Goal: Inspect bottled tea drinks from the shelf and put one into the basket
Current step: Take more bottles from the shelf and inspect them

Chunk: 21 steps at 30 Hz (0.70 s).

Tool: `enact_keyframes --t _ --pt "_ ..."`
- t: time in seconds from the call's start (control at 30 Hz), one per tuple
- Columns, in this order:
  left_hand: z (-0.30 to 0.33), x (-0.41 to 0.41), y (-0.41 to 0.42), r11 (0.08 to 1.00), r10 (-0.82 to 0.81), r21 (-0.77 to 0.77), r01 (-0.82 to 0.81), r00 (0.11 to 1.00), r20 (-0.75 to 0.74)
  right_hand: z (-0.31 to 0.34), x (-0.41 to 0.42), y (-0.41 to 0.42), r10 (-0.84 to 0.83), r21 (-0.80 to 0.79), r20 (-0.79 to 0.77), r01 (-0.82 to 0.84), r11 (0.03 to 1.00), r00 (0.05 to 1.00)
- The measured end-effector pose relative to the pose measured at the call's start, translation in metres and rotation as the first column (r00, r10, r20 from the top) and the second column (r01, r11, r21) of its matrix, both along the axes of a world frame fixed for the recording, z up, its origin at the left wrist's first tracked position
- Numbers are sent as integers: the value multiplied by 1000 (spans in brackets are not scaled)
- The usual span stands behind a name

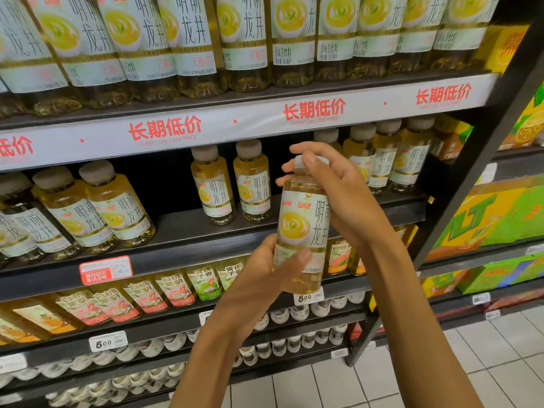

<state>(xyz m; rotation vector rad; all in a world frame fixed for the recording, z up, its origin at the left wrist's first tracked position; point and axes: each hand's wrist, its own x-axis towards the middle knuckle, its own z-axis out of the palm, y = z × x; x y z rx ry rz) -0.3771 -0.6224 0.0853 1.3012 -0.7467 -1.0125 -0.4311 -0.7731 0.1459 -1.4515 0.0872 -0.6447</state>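
The tea bottle (303, 228) is held upright in front of the shelf (188, 228). The left hand (265, 278) grips its base, and the right hand (332, 195) curls its fingers (294, 164) round the cap. Best to turn it slowly, keeping the base steady, so the label reads fully.

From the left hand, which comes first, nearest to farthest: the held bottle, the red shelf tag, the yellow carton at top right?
1. Held bottle: gripped at its base by the left hand.
2. Red shelf tag: off to the left on a shelf edge.
3. Yellow carton: far up right.
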Motion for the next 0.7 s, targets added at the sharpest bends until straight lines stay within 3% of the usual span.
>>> enact_keyframes --t 0.17,0.3,0.4,0.53,0.7 --pt "3 5 3 996 -59 -75 55 996 -63 4 -3 1 42 117 124 -57 992 991" --pt "3 6 2 992 4 -123 -1 1000 24 3 -6 4 64 -22 157 -62 998 985" --pt "0 12 1 980 97 -179 -83 993 67 2 -13 5 96 -125 98 -83 989 991" --pt "-1 25 3 951 199 -262 -161 972 122 -1 -23 8 246 -233 45 -229 945 968" --pt "-2 28 7 950 213 -265 -162 962 173 -4 -27 9 334 -221 82 -309 925 939"
